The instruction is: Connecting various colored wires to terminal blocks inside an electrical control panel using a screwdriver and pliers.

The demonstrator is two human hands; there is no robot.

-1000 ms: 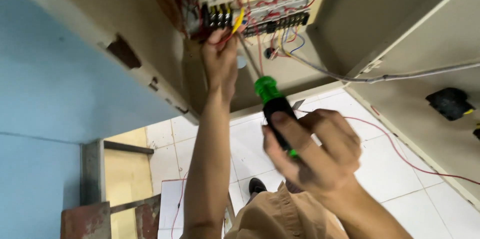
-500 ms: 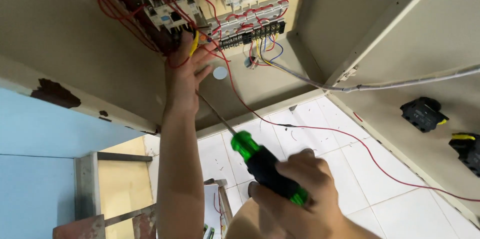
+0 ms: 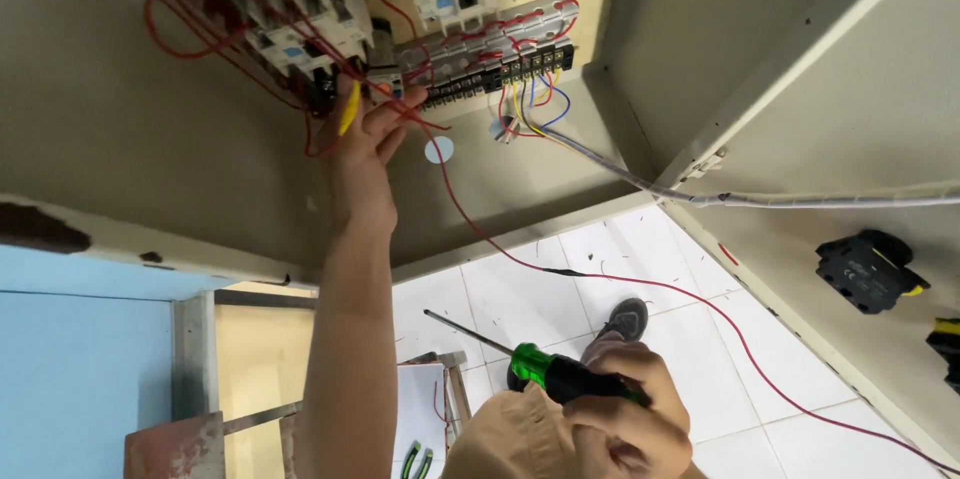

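My left hand (image 3: pixel 362 144) reaches up into an open beige electrical cabinet (image 3: pixel 160 159) and pinches a yellow wire (image 3: pixel 348 109) among red wires (image 3: pixel 470 209), just below the white contactors (image 3: pixel 310 9). A black terminal strip (image 3: pixel 500 74) with several coloured wires runs to the right of the hand. My right hand (image 3: pixel 625 419) is low in the view, near my lap, closed around the green and black handle of a screwdriver (image 3: pixel 545 371). Its thin shaft points left and up, away from the cabinet.
A grey sheathed cable (image 3: pixel 700 194) leaves the terminal strip toward the cabinet door (image 3: pixel 860 89), which carries black switch bodies (image 3: pixel 865 274). A long red wire trails down over the white tiled floor (image 3: pixel 520 289). Pliers (image 3: pixel 415 459) and a shoe (image 3: pixel 625 321) lie below.
My right hand has lowered the screwdriver away from the terminals toward my lap. The view has tilted so that more of the cabinet's inside shows. My left hand stays on the wires.
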